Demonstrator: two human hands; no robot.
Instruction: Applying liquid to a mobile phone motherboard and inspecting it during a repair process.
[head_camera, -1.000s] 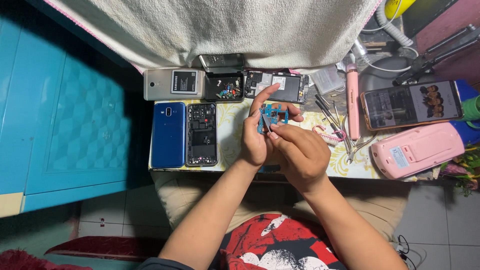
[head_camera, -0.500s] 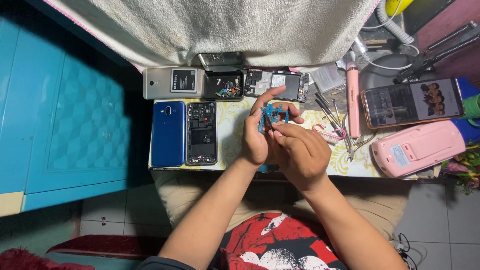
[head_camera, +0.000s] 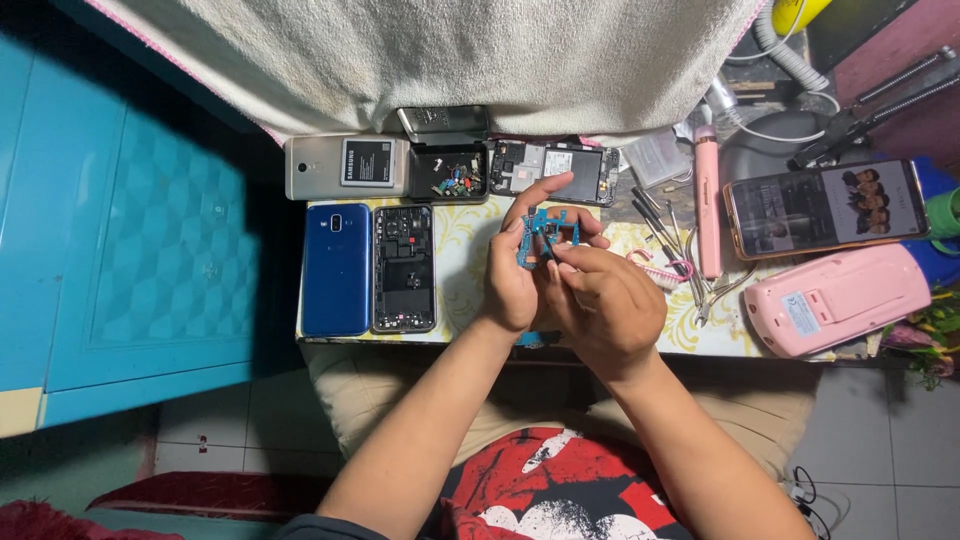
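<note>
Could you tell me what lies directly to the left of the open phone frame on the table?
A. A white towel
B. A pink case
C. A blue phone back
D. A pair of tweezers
C: the blue phone back lies flat right beside the open phone frame, on its left, near the table's left edge.

Blue circuit board (head_camera: 545, 232) — pink case (head_camera: 838, 298), blue phone (head_camera: 336, 268)

Both my hands meet at centre, forearms angling in from below

My left hand (head_camera: 515, 280) has its fingers raised, index stretched up; my right hand (head_camera: 605, 305) sits just beside it, touching, fingertips (head_camera: 556, 268) curled into a pinching grip
</note>
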